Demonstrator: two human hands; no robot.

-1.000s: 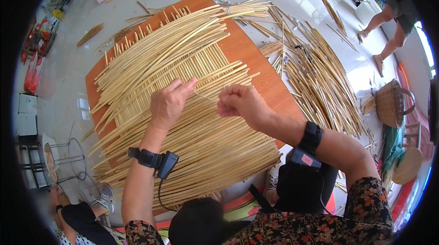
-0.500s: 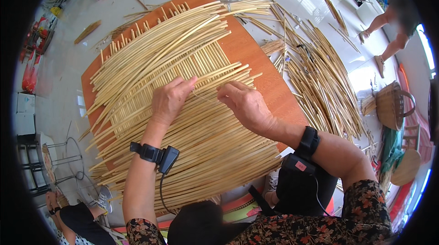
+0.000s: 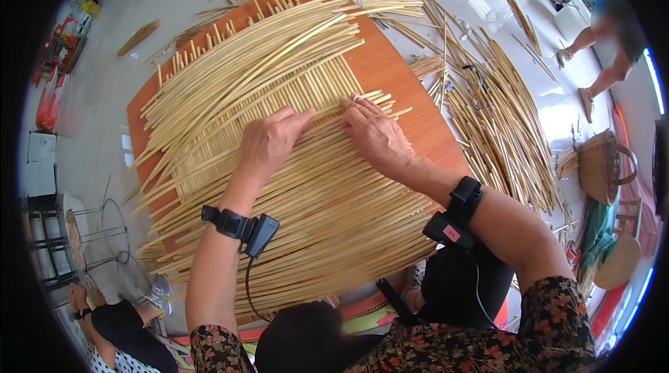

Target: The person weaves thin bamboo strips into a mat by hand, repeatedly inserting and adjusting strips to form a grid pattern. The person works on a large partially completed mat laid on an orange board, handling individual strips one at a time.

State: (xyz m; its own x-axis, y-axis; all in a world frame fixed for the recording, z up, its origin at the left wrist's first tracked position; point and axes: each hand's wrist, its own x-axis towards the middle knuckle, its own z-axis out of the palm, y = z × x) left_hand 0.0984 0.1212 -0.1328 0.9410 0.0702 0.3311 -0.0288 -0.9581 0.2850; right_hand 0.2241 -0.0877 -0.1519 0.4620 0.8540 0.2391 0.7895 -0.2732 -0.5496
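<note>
Long, pale, straw-coloured stalks [image 3: 300, 213] lie side by side in a broad layer in front of me. They cross a layer of finer upright stalks [image 3: 324, 82], seen in the gap beyond my hands. My left hand [image 3: 268, 142] is closed at the far edge of the near layer, thumb and forefinger pinched; what they hold is hidden. To its right, my right hand [image 3: 380, 137] bends its fingers over the stalks near their right ends, a ring on one finger. A loose bunch of stalks [image 3: 237, 63] lies across the far part of the work.
Everything rests on a reddish-brown tabletop [image 3: 425, 105]. More stalks [image 3: 502, 129] are heaped on the floor to the right, near a wicker basket [image 3: 596, 164]. A person [image 3: 613, 45] is at the far right; another person's legs [image 3: 122, 328] show at lower left. A wire rack [image 3: 97, 227] stands left.
The thin cord stretched between my hands is no longer visible. My right hand has moved slightly away and right, its fingers now on the stalks; my left hand has shifted right. The view has tilted slightly.
</note>
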